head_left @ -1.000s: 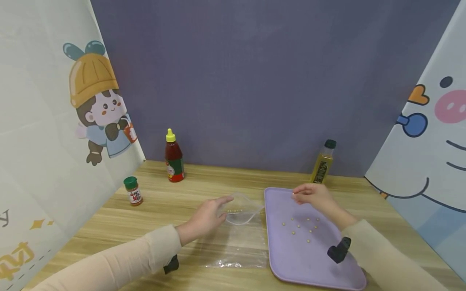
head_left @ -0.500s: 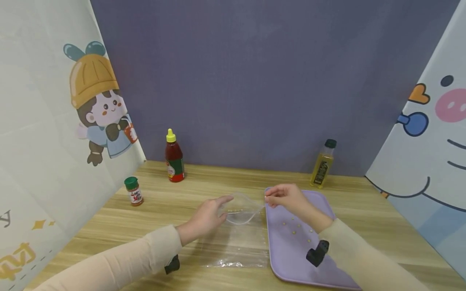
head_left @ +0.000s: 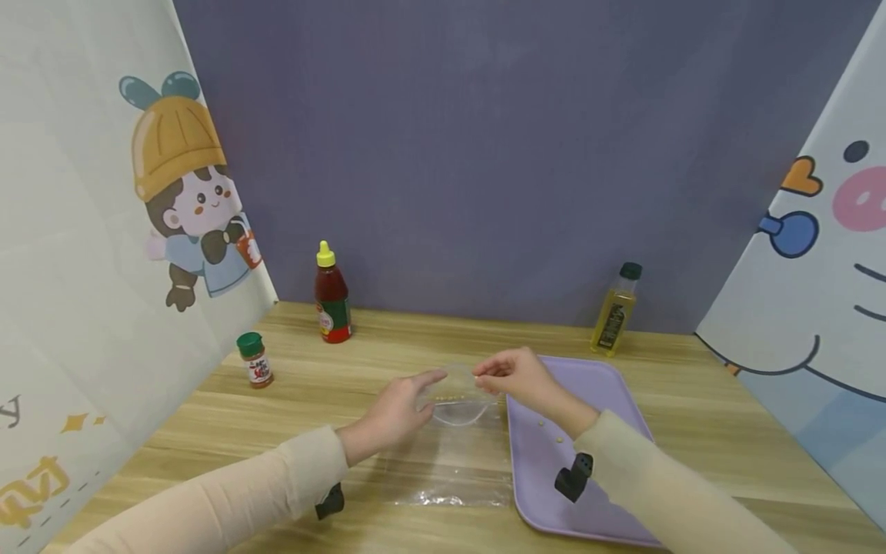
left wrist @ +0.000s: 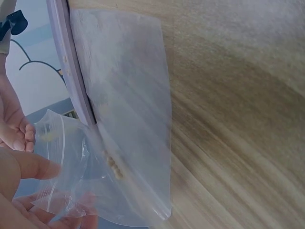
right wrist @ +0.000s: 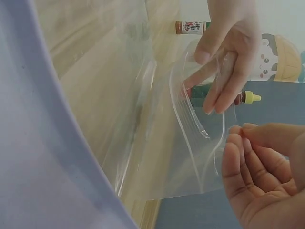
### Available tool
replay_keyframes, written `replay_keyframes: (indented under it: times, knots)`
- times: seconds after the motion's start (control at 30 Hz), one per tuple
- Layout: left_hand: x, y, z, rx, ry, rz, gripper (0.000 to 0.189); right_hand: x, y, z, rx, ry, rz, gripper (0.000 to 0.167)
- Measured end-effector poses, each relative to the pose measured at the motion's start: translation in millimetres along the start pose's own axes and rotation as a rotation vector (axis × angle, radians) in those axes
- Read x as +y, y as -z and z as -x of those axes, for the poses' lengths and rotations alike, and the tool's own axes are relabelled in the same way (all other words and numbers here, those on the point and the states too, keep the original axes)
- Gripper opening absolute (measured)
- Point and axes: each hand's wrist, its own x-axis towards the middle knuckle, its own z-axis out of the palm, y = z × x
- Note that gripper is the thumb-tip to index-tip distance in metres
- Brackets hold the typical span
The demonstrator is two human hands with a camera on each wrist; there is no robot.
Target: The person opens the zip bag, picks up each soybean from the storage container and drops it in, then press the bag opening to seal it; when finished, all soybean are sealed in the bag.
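Left hand (head_left: 396,408) grips clear bag (head_left: 450,465) at its mouth, thumb and fingers apart. Right hand (head_left: 517,375) near mouth, thumb against fingertips; cannot tell whether anything is held.

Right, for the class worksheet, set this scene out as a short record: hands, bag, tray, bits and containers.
Left hand: holds the bag's mouth, thumb and fingers spread
Right hand: thumb and fingertips together at the bag's mouth; anything between them unclear
Bag: clear, mouth open and raised, lower part flat on the table
Tray: purple, right of the bag
Bits: some inside the bag; at least two on the tray
Containers, standing: spice jar and sauce bottle left, oil bottle behind the tray
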Motion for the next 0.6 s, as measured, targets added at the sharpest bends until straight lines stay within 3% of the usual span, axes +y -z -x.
replay_keyframes:
  times: [0.6]
  knots:
    - [4.7,0.8,0.9,0.003,0.018,-0.006,0.058,3.8,7.4,5.0,0.042,-0.04,0.012,0.022]
